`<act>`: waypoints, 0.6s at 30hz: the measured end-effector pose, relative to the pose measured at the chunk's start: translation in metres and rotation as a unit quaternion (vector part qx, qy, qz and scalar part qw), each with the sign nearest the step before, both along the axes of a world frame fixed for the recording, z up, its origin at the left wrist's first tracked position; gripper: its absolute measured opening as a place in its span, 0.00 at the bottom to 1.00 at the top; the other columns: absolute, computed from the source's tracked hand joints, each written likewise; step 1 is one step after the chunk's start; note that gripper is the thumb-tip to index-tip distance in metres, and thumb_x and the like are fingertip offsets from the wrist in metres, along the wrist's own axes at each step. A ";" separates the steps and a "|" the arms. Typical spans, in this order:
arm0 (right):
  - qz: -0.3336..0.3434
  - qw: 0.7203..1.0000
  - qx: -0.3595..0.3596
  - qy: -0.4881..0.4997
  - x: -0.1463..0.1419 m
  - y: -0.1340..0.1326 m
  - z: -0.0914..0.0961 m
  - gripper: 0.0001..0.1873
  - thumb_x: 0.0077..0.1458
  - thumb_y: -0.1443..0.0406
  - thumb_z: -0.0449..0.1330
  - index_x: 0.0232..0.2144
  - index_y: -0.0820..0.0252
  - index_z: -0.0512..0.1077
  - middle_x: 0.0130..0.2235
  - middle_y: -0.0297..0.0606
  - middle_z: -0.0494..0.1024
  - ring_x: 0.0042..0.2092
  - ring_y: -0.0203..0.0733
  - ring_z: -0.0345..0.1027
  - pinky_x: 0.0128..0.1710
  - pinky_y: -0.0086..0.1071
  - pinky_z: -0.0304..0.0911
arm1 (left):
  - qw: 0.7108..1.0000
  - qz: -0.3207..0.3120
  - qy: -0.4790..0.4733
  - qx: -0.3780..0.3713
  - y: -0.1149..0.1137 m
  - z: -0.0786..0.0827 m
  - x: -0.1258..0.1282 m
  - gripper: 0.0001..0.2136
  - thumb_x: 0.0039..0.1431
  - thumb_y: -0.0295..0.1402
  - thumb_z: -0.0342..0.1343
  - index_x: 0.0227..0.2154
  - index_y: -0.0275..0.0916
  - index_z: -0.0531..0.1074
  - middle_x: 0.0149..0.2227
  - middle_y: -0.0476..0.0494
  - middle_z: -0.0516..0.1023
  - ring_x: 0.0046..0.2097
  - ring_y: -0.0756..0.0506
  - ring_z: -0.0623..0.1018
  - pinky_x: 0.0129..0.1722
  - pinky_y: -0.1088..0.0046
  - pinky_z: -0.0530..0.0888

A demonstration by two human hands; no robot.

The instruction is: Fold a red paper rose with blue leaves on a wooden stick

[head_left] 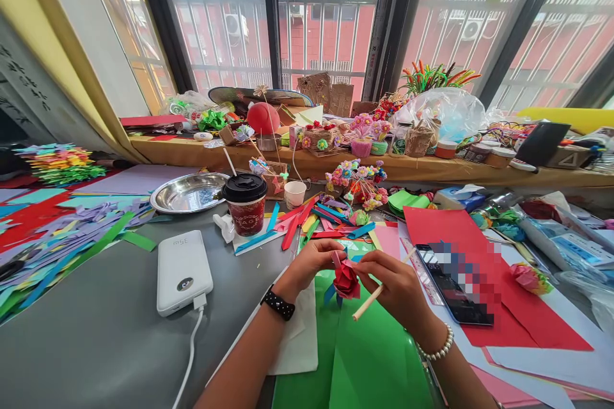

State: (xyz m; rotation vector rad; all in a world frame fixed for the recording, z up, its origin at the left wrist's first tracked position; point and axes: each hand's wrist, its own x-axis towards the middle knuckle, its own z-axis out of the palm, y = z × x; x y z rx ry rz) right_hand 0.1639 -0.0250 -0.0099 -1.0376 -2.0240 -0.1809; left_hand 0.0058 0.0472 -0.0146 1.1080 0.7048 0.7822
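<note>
1. Green paper sheet (364, 358), lying under both forearms on the grey table (105, 332).
2. Left hand (311, 265): fingertips pinched on the red paper rose (346, 279), held just above the sheet.
3. Right hand (398, 287): fingers closed round the wooden stick (367, 303), just beside the bloom.
4. Handling, by judgement: light pinch, stick steady, petals uncrushed.
5. Lidded coffee cup (245, 204): contents hidden. Steel dish (187, 193): nothing seen inside. Sill basket (319, 137): paper flowers.
</note>
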 end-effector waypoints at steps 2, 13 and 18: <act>-0.009 1.000 -0.002 0.002 0.000 0.000 0.002 0.08 0.54 0.68 0.52 0.32 0.59 0.71 0.29 0.37 0.73 0.29 0.34 0.68 0.28 0.25 0.64 | 1.000 0.009 0.000 0.013 -0.001 0.002 0.000 0.12 0.33 0.34 0.64 0.21 0.33 0.71 0.20 0.52 0.68 0.22 0.55 0.67 0.26 0.78 0.66; -0.158 0.976 -0.022 0.151 0.000 -0.010 0.014 0.08 0.53 0.62 0.53 0.31 0.57 0.70 0.30 0.37 0.72 0.31 0.37 0.67 0.26 0.26 0.61 | 0.862 0.177 0.080 0.469 -0.027 0.022 -0.005 0.05 0.50 0.26 0.53 0.30 0.39 0.71 0.32 0.44 0.72 0.38 0.47 0.72 0.40 0.72 0.69; -0.116 0.962 -0.117 0.220 -0.005 -0.010 0.015 0.09 0.52 0.59 0.53 0.28 0.57 0.69 0.26 0.33 0.71 0.22 0.33 0.62 0.17 0.24 0.57 | 0.777 0.163 0.117 0.596 -0.036 0.006 0.000 0.13 0.53 0.22 0.49 0.39 0.42 0.69 0.37 0.42 0.73 0.42 0.46 0.71 0.43 0.70 0.68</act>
